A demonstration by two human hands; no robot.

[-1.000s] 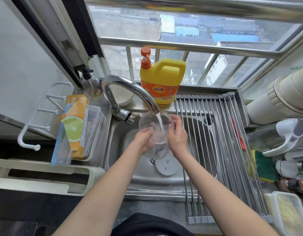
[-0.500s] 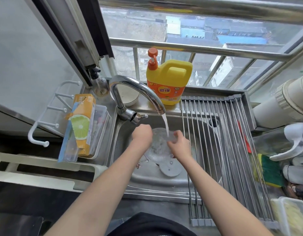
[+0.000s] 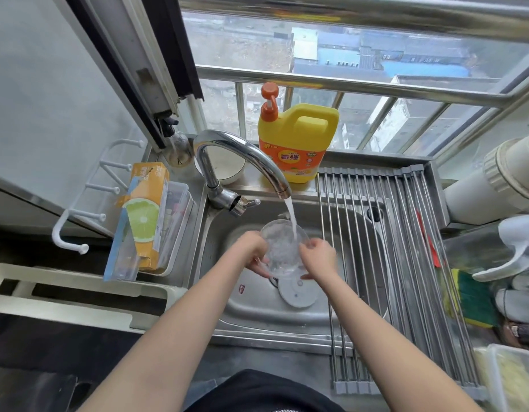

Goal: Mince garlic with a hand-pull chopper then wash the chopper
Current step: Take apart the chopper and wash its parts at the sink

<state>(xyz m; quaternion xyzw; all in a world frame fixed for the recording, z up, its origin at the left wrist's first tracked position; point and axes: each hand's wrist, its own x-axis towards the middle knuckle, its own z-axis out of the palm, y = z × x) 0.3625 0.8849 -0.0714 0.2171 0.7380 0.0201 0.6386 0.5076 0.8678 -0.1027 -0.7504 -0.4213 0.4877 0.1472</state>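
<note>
Both bare forearms are reaching forward from the bottom of the view, converging toward the middle. The left hand (image 3: 251,248) is curling its fingers round one side of a clear round bowl (image 3: 284,251) — the right hand (image 3: 318,257) is gripping the opposite side, knuckles up.

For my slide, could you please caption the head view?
Both hands rinse the clear chopper bowl under the running tap.

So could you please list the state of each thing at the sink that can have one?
Faucet: running.
Clear chopper bowl: under the stream, held over the sink.
Left hand: gripping the bowl.
Right hand: gripping the bowl.
Chopper lid: lying in the sink.
Drying rack: unrolled.
</note>
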